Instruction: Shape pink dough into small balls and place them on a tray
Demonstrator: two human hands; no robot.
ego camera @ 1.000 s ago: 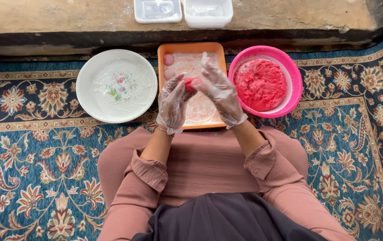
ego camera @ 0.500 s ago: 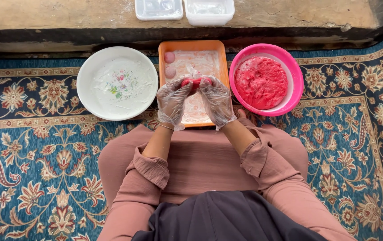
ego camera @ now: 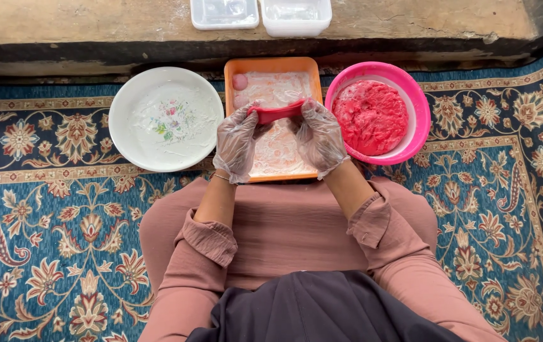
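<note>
**Red dough getting stretched long**

Now my hands are pulling the red dough (ego camera: 276, 113) into a strip; before, it was a small lump. My left hand (ego camera: 236, 142) and right hand (ego camera: 319, 136) are pinching its ends, over the orange tray (ego camera: 271, 64), beside the pink bowl (ego camera: 424, 120).

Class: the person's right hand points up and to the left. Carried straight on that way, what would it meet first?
The right hand already pinches the red dough strip; beyond it, probably the dough balls in the orange tray, though height is unclear.
</note>
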